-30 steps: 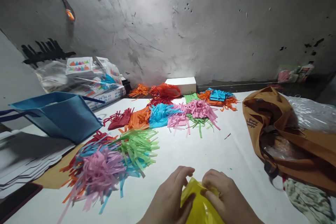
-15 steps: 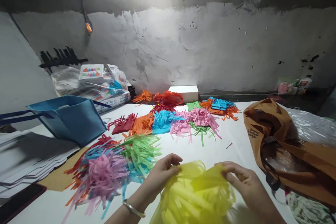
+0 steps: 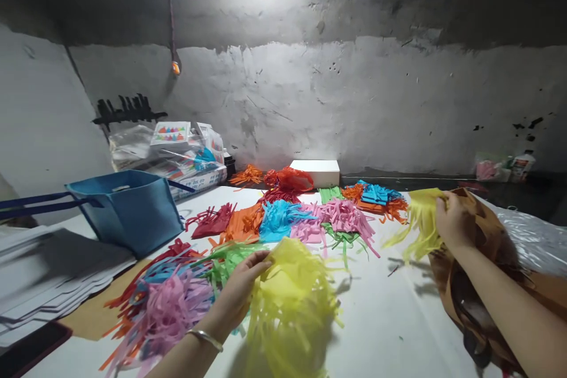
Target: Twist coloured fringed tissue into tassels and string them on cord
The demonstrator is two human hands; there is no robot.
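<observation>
The left hand point(image 3: 241, 289), with a thin bangle point(image 3: 206, 338) on its wrist, is gripping the big yellow fringe point(image 3: 290, 301) by its top edge with fingers pinched together, and the cut strips are hanging down over the near edge of the worktop point(image 3: 390, 319). The right hand point(image 3: 452, 221) is closing tight on the small yellow fringe point(image 3: 420, 218), lifting it clear of the surface by the right edge, well apart from the big bundle. Just behind that hand a brown bag point(image 3: 491, 248) is lying open on the right edge, with clear plastic point(image 3: 531, 230) beside it. A mixed heap of fringes point(image 3: 172, 295) in pink, blue, green and red is lying just left of the left hand, and a row of fringes point(image 3: 301, 218) in red, orange, blue, pink and green is stretching across the middle towards the far edge. A white box point(image 3: 316, 171) is sitting at the far edge against the wall. Towards the far left corner a stack of packets point(image 3: 170, 136) is showing a printed row of coloured triangles on top; a carton point(image 3: 199, 177) under it is carrying blue print too small to read. A blue bag point(image 3: 133, 209) is standing open near the left edge, beside white sheets point(image 3: 44, 271). A bottle point(image 3: 522, 162) at the far right is bearing a label that cannot be read.
</observation>
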